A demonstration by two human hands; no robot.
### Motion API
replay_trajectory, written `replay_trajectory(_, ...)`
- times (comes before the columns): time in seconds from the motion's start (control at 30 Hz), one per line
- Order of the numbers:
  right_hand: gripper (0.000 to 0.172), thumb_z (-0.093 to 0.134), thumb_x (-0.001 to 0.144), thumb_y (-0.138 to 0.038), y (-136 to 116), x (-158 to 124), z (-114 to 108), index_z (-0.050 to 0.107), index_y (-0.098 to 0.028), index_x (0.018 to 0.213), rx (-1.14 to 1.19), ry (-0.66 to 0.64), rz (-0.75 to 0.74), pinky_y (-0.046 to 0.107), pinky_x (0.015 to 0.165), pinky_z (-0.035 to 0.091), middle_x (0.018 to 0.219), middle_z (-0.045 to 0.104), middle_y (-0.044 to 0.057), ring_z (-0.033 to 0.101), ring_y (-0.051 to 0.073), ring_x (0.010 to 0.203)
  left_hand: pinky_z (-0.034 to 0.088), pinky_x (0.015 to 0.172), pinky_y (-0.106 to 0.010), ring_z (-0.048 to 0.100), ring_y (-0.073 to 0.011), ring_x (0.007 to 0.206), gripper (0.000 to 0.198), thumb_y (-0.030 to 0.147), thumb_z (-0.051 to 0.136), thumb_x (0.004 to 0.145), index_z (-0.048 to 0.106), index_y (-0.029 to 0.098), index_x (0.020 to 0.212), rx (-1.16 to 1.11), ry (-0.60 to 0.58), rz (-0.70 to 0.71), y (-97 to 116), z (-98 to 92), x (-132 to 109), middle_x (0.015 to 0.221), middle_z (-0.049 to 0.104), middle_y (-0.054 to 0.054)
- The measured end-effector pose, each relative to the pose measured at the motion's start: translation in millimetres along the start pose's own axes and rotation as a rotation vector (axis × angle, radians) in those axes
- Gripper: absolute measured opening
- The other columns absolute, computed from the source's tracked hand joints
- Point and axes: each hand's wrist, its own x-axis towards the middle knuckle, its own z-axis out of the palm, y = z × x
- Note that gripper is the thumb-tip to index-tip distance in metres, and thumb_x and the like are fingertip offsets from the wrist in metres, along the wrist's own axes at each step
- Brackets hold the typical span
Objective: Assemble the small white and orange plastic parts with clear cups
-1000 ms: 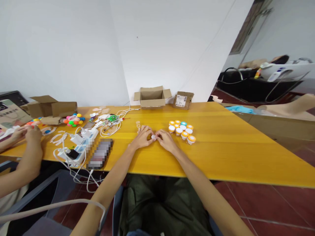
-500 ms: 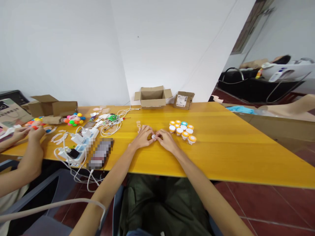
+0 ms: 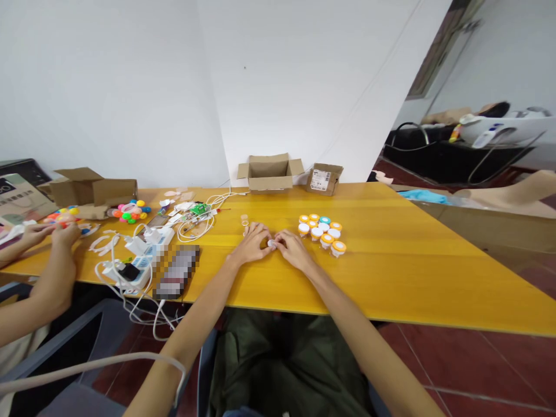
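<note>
Between the fingertips of both hands is a small round whitish piece (image 3: 271, 243), too small to make out in detail. My left hand (image 3: 253, 243) pinches it from the left, and my right hand (image 3: 291, 247) pinches it from the right. Just beyond my left hand, small clear plastic cups or rings (image 3: 244, 220) stand on the table, partly hidden by the fingers. To the right of my right hand sits a cluster of several small clear containers with orange, white and teal lids (image 3: 324, 229).
Two cardboard boxes (image 3: 270, 184) stand against the wall. Left of me lie a phone (image 3: 178, 272), a power strip (image 3: 150, 260) with chargers and tangled white cables (image 3: 197, 229). Another person's hands (image 3: 65, 234) work beside colourful balls (image 3: 130, 211). The wooden table (image 3: 391, 260) stretches right.
Both hands stay at the same spot on the small piece; only the fingers shift very slightly. The view tilts a little.
</note>
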Motion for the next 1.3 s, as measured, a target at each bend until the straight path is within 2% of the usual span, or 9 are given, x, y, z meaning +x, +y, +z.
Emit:
replay_trajectory(0.3,0.012,0.061,0.083,-0.017,5.7,-0.2,3.1,0.06,-0.024,0.074,-0.01,0.005,-0.006,0.032,0.081,0.049,0.087,0.065,0.002,0.062,0.018,0.084,0.039,0.099,-0.047,0.046,-0.0268,0.11,0.018,0.042,0.063,0.088,0.065,0.025,0.095,0.002,0.008,-0.005,-0.9,0.8,0.3,0.111,0.059,-0.006)
replay_trajectory(0.97,0.013,0.056,0.087,-0.019,-0.7,-1.7,0.7,0.057,-0.024,0.075,0.006,-0.034,-0.011,0.032,0.086,0.047,0.092,0.063,0.002,0.061,0.019,0.09,0.038,0.101,-0.048,0.046,-0.0275,0.112,0.016,0.039,0.064,0.088,0.065,0.024,0.093,0.01,0.002,-0.01,1.7,-1.4,0.2,0.112,0.059,-0.006)
replay_trajectory(1.3,0.013,0.052,0.089,-0.021,2.0,-0.5,1.4,0.055,-0.025,0.077,0.023,0.008,-0.009,0.034,0.088,0.048,0.094,0.062,0.003,0.06,0.02,0.091,0.038,0.1,-0.048,0.046,-0.0277,0.111,0.017,0.04,0.062,0.089,0.065,0.025,0.094,0.005,0.003,-0.01,2.3,-2.7,-0.1,0.111,0.06,-0.007)
